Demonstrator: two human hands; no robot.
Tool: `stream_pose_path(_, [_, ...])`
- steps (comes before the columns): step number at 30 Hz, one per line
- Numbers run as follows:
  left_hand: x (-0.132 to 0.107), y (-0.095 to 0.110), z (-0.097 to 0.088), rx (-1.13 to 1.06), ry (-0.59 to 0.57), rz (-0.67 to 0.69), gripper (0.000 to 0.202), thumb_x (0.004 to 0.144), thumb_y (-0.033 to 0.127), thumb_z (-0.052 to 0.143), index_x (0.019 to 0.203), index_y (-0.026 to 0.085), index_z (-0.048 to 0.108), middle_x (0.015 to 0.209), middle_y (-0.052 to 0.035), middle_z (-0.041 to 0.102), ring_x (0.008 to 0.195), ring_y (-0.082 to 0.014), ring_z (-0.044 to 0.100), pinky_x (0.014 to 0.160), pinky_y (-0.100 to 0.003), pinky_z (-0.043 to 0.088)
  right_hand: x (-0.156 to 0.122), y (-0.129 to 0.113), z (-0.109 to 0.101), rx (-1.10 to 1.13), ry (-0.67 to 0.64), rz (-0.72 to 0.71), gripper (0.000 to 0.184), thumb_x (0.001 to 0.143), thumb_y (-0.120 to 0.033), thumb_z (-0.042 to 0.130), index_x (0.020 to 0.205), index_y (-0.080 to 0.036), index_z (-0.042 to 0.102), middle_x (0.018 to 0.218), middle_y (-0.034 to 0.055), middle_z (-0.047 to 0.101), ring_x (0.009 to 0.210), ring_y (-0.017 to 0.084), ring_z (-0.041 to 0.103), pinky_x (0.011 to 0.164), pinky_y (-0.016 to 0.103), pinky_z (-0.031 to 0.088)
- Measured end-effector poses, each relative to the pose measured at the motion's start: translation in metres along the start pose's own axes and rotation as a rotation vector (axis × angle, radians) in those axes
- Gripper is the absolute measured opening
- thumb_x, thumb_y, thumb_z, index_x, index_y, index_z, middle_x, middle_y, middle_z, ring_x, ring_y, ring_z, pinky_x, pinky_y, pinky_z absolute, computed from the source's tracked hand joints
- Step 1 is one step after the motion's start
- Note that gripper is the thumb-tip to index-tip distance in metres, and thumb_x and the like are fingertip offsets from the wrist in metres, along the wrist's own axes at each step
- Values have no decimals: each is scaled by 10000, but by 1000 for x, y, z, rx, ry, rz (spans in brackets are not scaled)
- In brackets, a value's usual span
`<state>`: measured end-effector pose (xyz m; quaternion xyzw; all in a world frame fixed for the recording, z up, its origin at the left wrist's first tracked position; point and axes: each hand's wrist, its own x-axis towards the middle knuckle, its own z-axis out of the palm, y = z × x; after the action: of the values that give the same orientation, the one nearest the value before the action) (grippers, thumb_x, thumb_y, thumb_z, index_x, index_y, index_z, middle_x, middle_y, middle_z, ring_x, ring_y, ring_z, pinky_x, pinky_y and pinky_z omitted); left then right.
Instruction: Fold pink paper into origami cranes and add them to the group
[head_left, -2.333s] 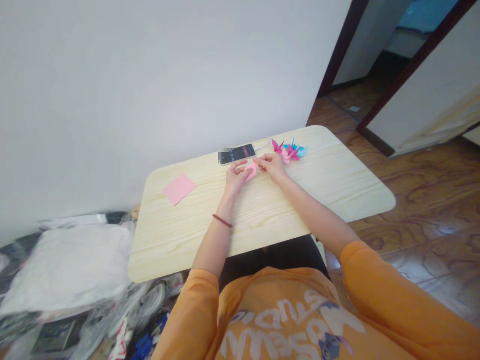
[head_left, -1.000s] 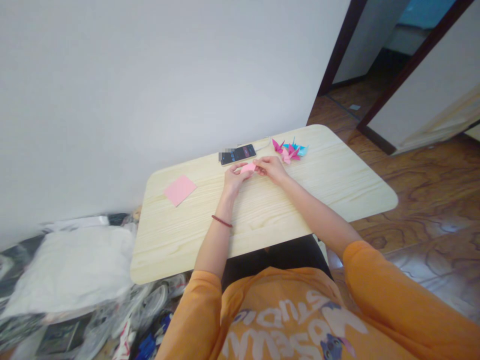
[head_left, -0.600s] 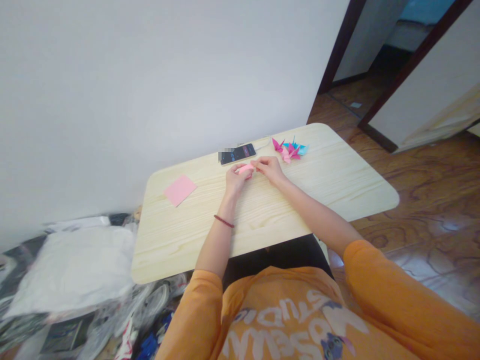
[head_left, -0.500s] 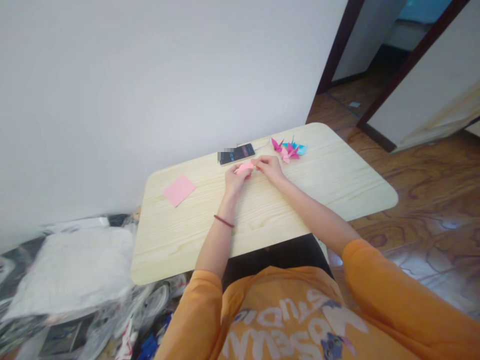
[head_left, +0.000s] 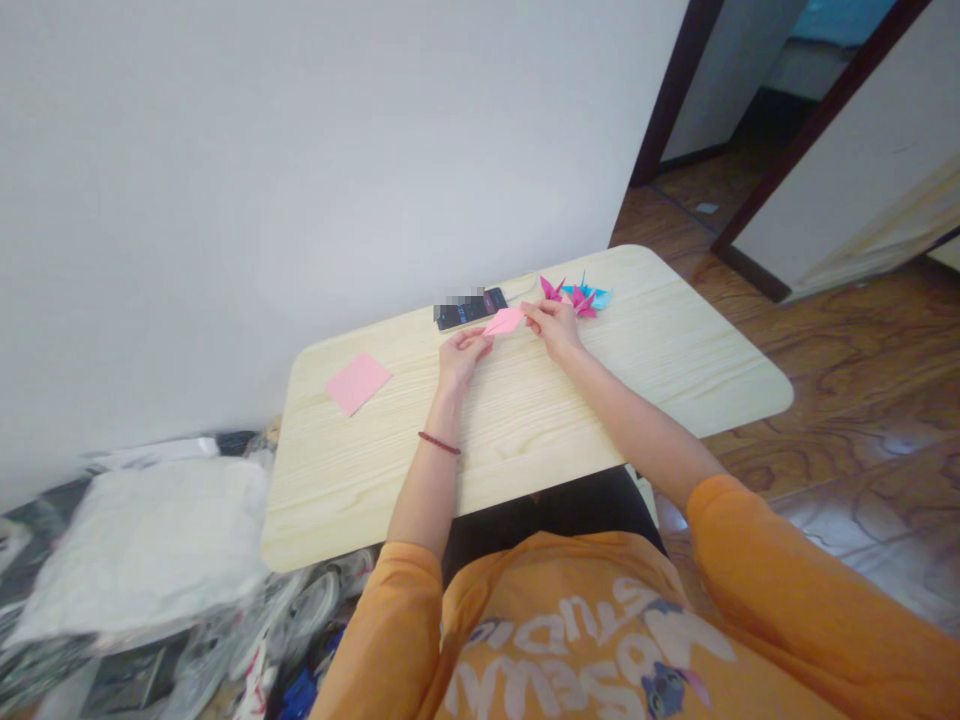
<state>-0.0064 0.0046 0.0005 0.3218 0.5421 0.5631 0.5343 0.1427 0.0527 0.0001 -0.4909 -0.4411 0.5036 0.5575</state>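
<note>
A pink folded origami paper (head_left: 503,321), drawn out into a long diamond shape, spans the gap between my hands above the table. My left hand (head_left: 462,356) is closed on its left tip. At the opposite tip, the fingers of my right hand (head_left: 551,325) pinch the paper. Just behind it lies a phone (head_left: 469,310) with a lit screen. Folded paper cranes in magenta (head_left: 581,300) and blue (head_left: 599,297) stand beyond my right hand, which partly hides them. A flat square of pink paper (head_left: 358,384) rests on the table to the left.
The pale wooden table (head_left: 390,480) has rounded corners and touches the white wall at the back. A white cable (head_left: 529,290) runs from the phone. Bags and a white package (head_left: 157,545) are piled at the lower left. A doorway opens at the right.
My hands have moved apart, the left one to the left and the right one to the right. The pink folded paper now shows stretched between them as a long diamond.
</note>
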Motion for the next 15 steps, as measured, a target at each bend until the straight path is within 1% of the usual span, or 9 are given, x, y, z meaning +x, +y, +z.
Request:
stream_pose_path(2, [-1, 3, 0, -8, -42, -24, 253, 597, 94, 720, 840, 132, 664, 755, -30, 698, 716, -116, 646, 843, -300, 517, 0, 0, 0, -16, -21, -2, 336, 702, -397, 722, 531, -174, 539, 464, -22, 497, 423, 66, 342, 418, 234, 244])
stream_pose_path(4, [-3, 5, 2, -26, -97, -48, 331, 600, 58, 705, 917, 145, 663, 805, -32, 710, 751, -121, 657, 861, -307, 518, -2, 0, 1, -41, -49, -19, 360, 697, -434, 722, 527, -176, 537, 460, -22, 492, 422, 67, 336, 416, 236, 239])
stream_pose_path(6, [-5, 5, 3, -41, -130, -65, 383, 605, 48, 706, 971, 151, 655, 850, -44, 715, 779, -129, 665, 871, -315, 517, -4, 1, 2, -63, -82, -38, 381, 689, -462, 723, 519, -178, 534, 450, -24, 479, 418, 67, 329, 417, 238, 235])
stream_pose_path(8, [-5, 3, 4, -32, -124, -63, 383, 607, 65, 725, 974, 142, 649, 839, -54, 714, 758, -133, 666, 860, -324, 521, -5, 1, 3, -75, -119, -49, 385, 680, -473, 727, 521, -176, 541, 451, -24, 481, 417, 66, 330, 419, 240, 236])
stream_pose_path(11, [-4, 0, 2, 30, -82, -52, 361, 590, 84, 747, 935, 131, 649, 739, -38, 701, 670, -128, 652, 824, -333, 532, -6, 2, 3, -85, -170, -53, 375, 671, -472, 735, 532, -171, 560, 461, -20, 497, 422, 68, 349, 425, 243, 242])
stream_pose_path(15, [-1, 0, -1, 82, -57, -70, 307, 579, 87, 742, 870, 125, 651, 666, -18, 685, 618, -122, 638, 789, -327, 541, -4, 2, 2, -83, -184, -52, 372, 658, -467, 745, 531, -166, 565, 447, -25, 491, 418, 66, 352, 421, 239, 235])
